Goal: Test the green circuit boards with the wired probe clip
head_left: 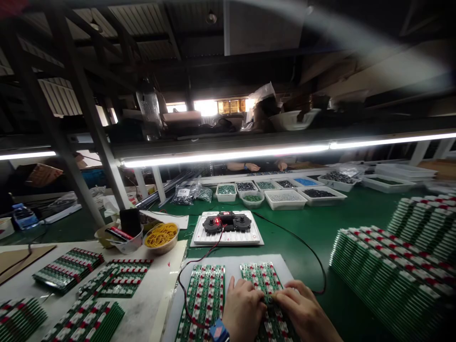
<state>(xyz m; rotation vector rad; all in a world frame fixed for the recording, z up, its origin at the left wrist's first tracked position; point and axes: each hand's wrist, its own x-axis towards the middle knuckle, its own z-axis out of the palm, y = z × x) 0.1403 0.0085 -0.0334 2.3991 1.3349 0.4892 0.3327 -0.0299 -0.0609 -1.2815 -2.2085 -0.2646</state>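
My left hand (pixel 244 306) rests over the right-hand circuit board panel (pixel 260 277), its fingers curled and closed. My right hand (pixel 304 308) comes in from the other side, thumb and fingers pinched together. The fingertips of both hands meet over a tiny dark part on the panel, too small to name. A blue band (pixel 218 330) sits at my left wrist. Beside my left hand lies a second green panel (pixel 206 289) with rows of white and red parts. Both panels lie on a white sheet (pixel 285 267).
Tall stacks of panels (pixel 381 270) stand on the right, more panels (pixel 69 268) on the left. Ahead is a black device (pixel 228 222) with red lights and a cable. Behind it are trays of small parts (pixel 285 199); a bowl of rubber bands (pixel 161 236) sits left. Another person's hands (pixel 252 166) show beyond.
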